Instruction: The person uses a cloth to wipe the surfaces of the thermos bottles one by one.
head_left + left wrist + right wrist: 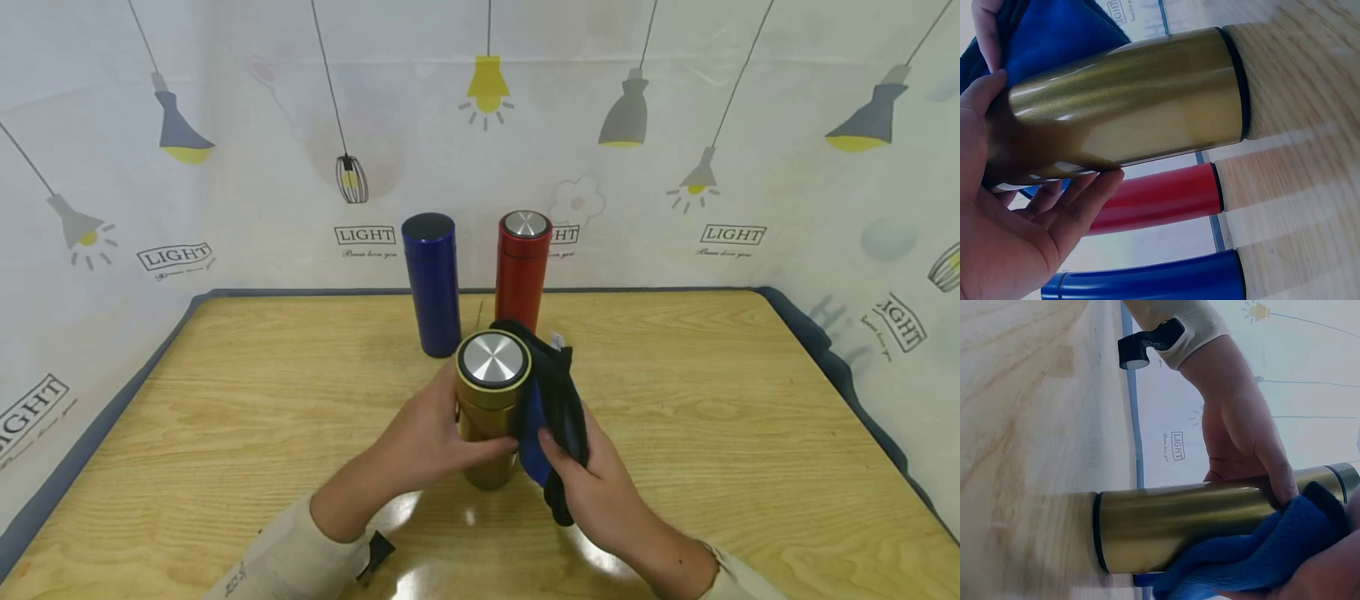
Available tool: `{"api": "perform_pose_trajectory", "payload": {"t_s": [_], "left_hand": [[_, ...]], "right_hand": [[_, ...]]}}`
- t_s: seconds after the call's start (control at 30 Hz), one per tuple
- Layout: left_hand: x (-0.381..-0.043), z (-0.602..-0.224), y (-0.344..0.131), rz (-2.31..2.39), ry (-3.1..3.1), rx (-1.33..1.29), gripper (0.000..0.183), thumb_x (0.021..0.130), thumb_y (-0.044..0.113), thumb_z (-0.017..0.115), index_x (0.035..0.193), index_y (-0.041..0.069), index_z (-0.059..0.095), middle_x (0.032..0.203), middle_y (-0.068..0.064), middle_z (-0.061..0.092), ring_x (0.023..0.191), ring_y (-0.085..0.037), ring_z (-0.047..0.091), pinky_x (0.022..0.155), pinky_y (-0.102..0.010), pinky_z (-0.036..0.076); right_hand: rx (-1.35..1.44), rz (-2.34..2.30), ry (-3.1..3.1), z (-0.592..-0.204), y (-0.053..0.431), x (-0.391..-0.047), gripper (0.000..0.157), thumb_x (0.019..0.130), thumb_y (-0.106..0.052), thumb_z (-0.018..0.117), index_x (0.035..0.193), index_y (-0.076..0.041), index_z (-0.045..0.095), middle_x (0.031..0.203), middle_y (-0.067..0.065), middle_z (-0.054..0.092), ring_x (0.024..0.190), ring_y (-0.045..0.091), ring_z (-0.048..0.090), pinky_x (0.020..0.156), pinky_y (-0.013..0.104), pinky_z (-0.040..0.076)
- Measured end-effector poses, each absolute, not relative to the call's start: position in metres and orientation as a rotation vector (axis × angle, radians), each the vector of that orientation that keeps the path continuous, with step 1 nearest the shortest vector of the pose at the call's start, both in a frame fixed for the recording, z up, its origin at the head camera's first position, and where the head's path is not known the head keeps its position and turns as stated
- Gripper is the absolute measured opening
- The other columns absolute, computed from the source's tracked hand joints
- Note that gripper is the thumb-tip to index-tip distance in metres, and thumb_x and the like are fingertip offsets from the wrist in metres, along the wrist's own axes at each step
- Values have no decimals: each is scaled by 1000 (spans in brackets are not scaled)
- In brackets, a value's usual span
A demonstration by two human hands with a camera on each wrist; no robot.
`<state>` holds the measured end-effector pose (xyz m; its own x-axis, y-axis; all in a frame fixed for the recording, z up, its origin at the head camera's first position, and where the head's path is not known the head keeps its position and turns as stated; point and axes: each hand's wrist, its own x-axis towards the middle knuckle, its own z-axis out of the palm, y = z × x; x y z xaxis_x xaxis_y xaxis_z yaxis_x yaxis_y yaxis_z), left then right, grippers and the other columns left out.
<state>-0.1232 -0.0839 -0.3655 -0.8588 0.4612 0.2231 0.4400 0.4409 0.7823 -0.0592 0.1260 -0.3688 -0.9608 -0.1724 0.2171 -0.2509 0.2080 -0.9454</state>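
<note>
A gold thermos flask (480, 425) with a shiny silver-topped lid stands upright in front of me. My left hand (420, 442) grips its upper body from the left, thumb across the near side and fingers round the far side. In my right hand (603, 496) is a folded cloth, blue on one face and dark on the other (566, 408). The cloth's blue face (1254, 553) lies against the flask's right side, as the right wrist view shows. The flask's dark base ring (1235, 84) is close to the tabletop in the left wrist view.
Behind stand a blue flask (432, 287) with a dark top and a red flask (519, 279) with a silver top, the red one partly covered by the cloth. The wooden table (262, 392) ends at a printed backdrop (262, 208) on three sides.
</note>
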Motion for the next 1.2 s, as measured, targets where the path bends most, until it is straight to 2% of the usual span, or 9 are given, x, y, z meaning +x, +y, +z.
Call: {"api": "perform_pose_trajectory", "payload": {"t_s": [0.17,0.3,0.43,0.6,0.77,0.87,0.97,1.07,1.2], "left_hand": [[-123,-367,-84,1403,2681,821,103,71,35,91,153,27,29,143,2,54,128,-17,56,101,-42,51],[-123,-368,-84,1396,2689,837,103,71,34,91,153,25,30,143,-1,54,125,-19,57,98,-42,53],[-124,-368,-85,1408,2677,856,102,72,34,91,153,26,29,143,0,53,123,-17,58,96,-40,53],[-124,-369,-84,1435,2680,879,103,72,34,91,153,26,29,145,0,52,127,-16,56,100,-41,52],[-124,-370,-82,1431,2699,873,104,71,34,92,153,26,29,144,0,54,127,-17,57,99,-41,53],[-124,-370,-80,1410,2710,832,105,71,36,92,153,26,28,143,0,55,125,-17,59,97,-39,54],[-123,-370,-79,1402,2704,790,103,71,36,92,152,24,29,140,-1,57,119,-17,62,94,-39,55],[-122,-371,-79,1409,2694,768,100,71,34,91,150,24,31,137,0,58,117,-17,62,93,-39,55],[-123,-371,-81,1429,2683,787,100,72,33,91,150,27,29,138,2,57,122,-16,60,98,-40,53]], "right_hand": [[421,1899,-2239,-369,125,-55,37,101,-4,53,139,-2,49,134,18,59,123,8,57,99,15,47],[498,1904,-2177,-370,123,-56,39,100,1,52,139,0,49,135,21,58,124,5,56,100,15,47],[476,1895,-2270,-371,123,-59,42,102,-4,52,144,-5,45,138,18,57,126,11,56,102,18,46],[462,1932,-2390,-373,124,-63,48,105,-12,49,151,-13,38,144,14,54,129,19,54,103,21,46],[388,1887,-2427,-373,126,-64,43,105,-13,49,147,-9,41,140,15,56,129,26,52,104,20,43],[358,1857,-2378,-369,126,-65,38,105,-14,48,142,-3,46,134,15,59,125,20,55,102,19,45],[409,1820,-2250,-362,126,-67,32,105,-8,48,134,2,52,124,14,63,115,12,60,96,17,49],[503,1755,-2114,-351,123,-69,29,102,1,48,129,5,56,119,7,65,109,7,61,93,15,50],[699,1663,-1972,-337,118,-77,40,96,11,48,136,5,53,129,2,62,117,9,57,101,18,46]]}}
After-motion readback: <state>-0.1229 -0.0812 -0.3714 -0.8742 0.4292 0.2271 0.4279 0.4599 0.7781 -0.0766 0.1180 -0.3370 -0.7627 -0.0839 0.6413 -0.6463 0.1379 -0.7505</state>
